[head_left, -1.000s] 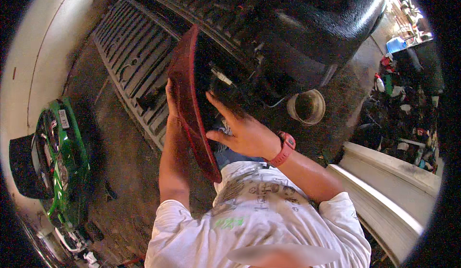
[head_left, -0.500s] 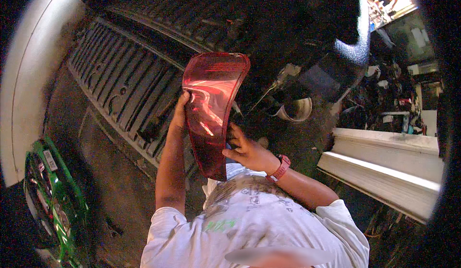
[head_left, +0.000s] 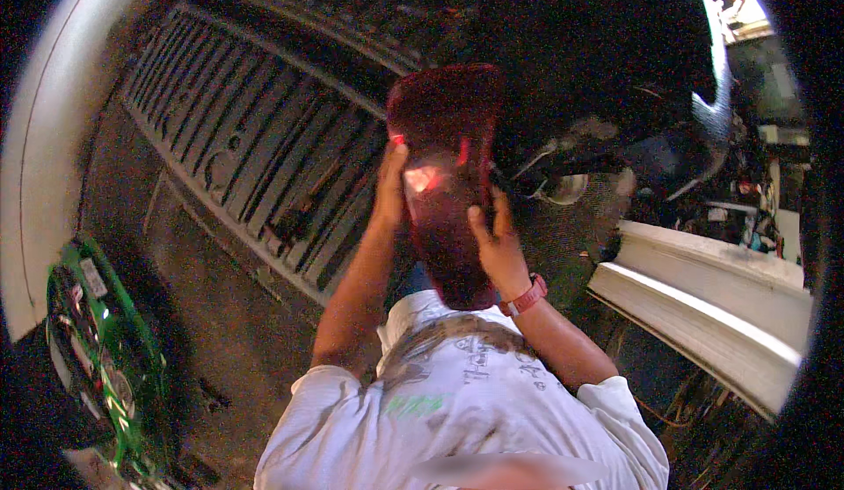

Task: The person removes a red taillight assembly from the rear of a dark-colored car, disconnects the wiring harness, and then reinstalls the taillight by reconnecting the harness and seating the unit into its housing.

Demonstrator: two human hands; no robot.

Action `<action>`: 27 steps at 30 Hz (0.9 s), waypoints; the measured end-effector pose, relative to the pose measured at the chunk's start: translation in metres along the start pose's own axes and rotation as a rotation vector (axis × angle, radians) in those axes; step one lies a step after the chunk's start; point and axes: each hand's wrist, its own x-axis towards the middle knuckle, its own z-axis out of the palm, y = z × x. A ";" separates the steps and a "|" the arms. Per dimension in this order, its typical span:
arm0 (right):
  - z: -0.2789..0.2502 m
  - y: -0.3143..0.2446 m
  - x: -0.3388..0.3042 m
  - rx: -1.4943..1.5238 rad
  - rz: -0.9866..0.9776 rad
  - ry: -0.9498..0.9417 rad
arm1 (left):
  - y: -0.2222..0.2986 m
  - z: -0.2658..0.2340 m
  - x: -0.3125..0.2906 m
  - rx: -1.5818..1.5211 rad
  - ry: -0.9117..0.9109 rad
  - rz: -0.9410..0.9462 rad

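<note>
A red car tail light [head_left: 444, 138] is held up in front of my chest, its long shape tapering toward me. Its red lens shows, with a bright reflection near the middle. My left hand [head_left: 395, 181] grips its left edge, the thumb at the rim and the other fingers hidden behind. At the right edge, my right hand [head_left: 499, 239] holds the lower part, with the thumb against the lens side. A red watch is on my right wrist. The back of the tail light is hidden from view.
A ribbed dark truck bed panel [head_left: 237, 156] stretches behind the light. At the lower left stands a green glossy vehicle part [head_left: 119, 358]. A long white body panel [head_left: 703, 297] lies at right, and a pale wall [head_left: 53, 138] rises at far left.
The tail light has moved right and slightly up, carried by both hands. It has tilted, so its lens looks darker and the reflection is smaller.
</note>
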 end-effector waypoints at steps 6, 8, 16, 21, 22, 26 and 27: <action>-0.030 0.034 -0.002 0.091 0.133 0.222 | -0.045 0.051 -0.045 0.109 0.071 0.009; -0.037 0.041 -0.003 0.095 0.143 0.261 | -0.050 0.056 -0.063 0.413 0.067 0.160; -0.055 0.038 -0.011 0.021 0.053 0.155 | -0.040 -0.049 -0.094 1.245 0.477 0.262; -0.061 0.035 -0.010 0.012 0.054 0.108 | -0.018 -0.094 -0.045 1.695 0.299 0.478; -0.061 0.036 -0.010 0.029 0.031 0.121 | -0.013 -0.096 -0.033 1.715 0.187 0.437; -0.055 0.040 -0.008 0.004 0.000 0.163 | -0.002 -0.099 -0.006 1.950 0.009 0.233; -0.053 0.040 -0.008 0.006 -0.011 0.152 | -0.001 -0.099 -0.003 1.990 -0.014 0.214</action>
